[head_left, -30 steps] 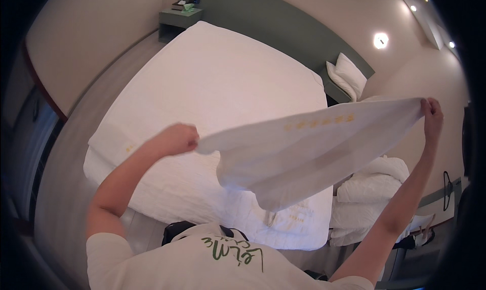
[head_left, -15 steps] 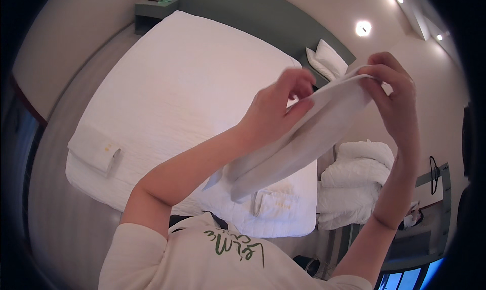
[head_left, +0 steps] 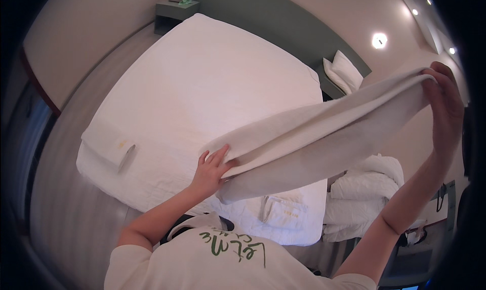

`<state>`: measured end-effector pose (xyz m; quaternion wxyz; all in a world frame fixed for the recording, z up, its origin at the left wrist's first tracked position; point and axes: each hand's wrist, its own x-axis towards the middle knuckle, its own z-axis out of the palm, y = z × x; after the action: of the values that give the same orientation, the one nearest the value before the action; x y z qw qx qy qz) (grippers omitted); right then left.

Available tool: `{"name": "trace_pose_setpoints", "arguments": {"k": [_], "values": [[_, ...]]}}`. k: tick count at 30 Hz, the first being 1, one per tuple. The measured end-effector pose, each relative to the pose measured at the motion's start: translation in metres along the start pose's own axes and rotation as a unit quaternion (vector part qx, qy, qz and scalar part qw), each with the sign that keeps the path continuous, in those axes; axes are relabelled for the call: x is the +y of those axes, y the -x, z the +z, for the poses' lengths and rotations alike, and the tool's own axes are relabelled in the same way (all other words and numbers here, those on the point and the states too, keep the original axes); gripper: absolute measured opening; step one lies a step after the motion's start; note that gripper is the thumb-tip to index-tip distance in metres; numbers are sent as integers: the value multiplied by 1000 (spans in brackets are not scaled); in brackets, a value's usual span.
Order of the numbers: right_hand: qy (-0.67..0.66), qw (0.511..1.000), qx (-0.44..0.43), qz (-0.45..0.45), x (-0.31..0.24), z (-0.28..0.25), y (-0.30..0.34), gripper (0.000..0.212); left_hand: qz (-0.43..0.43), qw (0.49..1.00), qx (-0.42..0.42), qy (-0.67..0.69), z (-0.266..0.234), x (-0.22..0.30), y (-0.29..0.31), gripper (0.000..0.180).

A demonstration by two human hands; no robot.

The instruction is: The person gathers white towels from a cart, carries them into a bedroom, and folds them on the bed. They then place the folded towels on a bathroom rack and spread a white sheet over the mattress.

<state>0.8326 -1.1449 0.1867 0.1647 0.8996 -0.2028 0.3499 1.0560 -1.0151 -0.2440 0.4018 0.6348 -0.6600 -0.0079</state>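
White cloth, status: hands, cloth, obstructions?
Right hand pinching the upper end; left hand at the lower end, grip unclear. White cloth slantwise between them, in loose lengthwise folds, above the bed. Nothing visibly blocking it.

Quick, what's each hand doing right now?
Left hand: open, touching one end of the white towel.
Right hand: closed, holding the other end.

Person is wearing an off-white short-sleeved top (head_left: 192, 270); dark green handwriting-style print (head_left: 233, 243) is running across its front. Left sleeve (head_left: 129, 264) and right sleeve (head_left: 357, 281) are both ending above the elbow, leaving forearms (head_left: 174, 206) bare. Dark fabric (head_left: 229, 223) is showing past the hem (head_left: 202, 220), garment unclear.
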Motion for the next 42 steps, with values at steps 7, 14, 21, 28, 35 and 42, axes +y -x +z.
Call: {"name": "trace_pose_setpoints", "arguments": {"k": [7, 14, 21, 28, 35, 42], "values": [[34, 998, 26, 38, 50, -36, -8, 19, -116, 984, 32, 134, 29, -58, -5, 36], [38, 960, -16, 276, 195, -50, 57, 25, -56, 997, 41, 35, -103, -103, -75, 10], [-30, 932, -14, 361, 256, -36, 144, 23, 3, 991, -65, -120, -196, -64, -129, 10], [32, 907, -16, 420, 271, -35, 178, 23, 18, 965, -146, -217, -232, -30, -145, 16], [-171, 879, 97, 433, 248, -45, 193, 24, -90, 984, 26, 155, -248, -54, -150, 10], [-214, 871, 99, 431, 231, -39, 213, 19, 0, 961, 67, 269, -324, -49, -159, 20]]}}
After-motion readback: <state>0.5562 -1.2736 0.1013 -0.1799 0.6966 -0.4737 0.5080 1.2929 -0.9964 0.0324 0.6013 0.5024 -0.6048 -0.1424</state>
